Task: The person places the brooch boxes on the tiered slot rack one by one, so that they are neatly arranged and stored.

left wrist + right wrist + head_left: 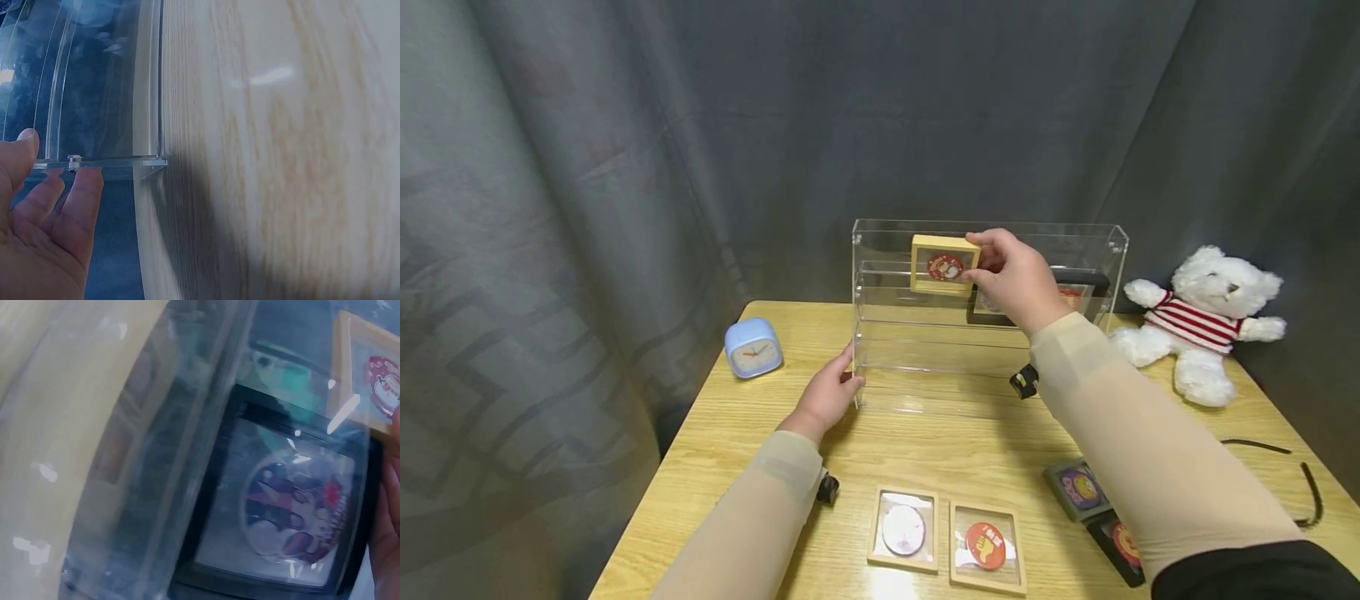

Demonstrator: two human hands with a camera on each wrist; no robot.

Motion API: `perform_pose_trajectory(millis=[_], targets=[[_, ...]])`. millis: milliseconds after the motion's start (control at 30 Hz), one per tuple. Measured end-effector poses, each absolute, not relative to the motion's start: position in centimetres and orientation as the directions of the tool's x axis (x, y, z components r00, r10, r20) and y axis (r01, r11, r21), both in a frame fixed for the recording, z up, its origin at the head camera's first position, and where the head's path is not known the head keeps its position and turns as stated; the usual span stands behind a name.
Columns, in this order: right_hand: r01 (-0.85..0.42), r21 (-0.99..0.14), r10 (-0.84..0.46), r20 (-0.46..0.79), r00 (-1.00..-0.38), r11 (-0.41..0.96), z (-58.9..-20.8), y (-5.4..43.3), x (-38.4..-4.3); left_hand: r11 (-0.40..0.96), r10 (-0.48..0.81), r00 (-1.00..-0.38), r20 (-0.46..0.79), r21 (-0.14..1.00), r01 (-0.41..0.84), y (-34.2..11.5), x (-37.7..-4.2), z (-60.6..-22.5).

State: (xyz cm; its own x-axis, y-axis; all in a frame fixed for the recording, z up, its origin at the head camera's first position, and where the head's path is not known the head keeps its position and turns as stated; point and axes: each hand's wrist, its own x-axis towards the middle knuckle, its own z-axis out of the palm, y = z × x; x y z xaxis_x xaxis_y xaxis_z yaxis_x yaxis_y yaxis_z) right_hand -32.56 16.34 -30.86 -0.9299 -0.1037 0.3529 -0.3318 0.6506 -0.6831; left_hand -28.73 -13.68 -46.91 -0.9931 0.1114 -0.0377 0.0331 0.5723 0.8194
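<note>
A clear acrylic display rack (917, 354) with stepped tiers stands on the table. My left hand (826, 392) holds its left side panel, thumb on one face and fingers on the other, as the left wrist view shows. With thumb and fingertips my right hand (1018, 279) pinches the right edge of a light wooden frame (944, 288) with a round red badge in it. That frame is upright at the rack's upper tier; whether it rests there I cannot tell. Beside it on the tier is a black frame (212, 481) with a round purplish badge, partly behind my right hand in the head view.
Two wooden frames, one with a white badge (903, 530) and one with a red badge (986, 546), lie in front. A grey frame (1077, 487) and a black frame (1116, 546) lie near my right forearm. A blue clock (753, 347) stands left, a white teddy bear (1202, 321) right.
</note>
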Motion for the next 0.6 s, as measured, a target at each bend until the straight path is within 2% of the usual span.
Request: perform_pose_trajectory(millis=[600], targets=[[-0.44, -0.608, -0.127, 0.487, -0.864, 0.661, -33.0, 16.8, -32.7, 0.577, 0.12, -0.993, -0.016, 0.815, 0.056, -13.6, -28.4, -46.9]])
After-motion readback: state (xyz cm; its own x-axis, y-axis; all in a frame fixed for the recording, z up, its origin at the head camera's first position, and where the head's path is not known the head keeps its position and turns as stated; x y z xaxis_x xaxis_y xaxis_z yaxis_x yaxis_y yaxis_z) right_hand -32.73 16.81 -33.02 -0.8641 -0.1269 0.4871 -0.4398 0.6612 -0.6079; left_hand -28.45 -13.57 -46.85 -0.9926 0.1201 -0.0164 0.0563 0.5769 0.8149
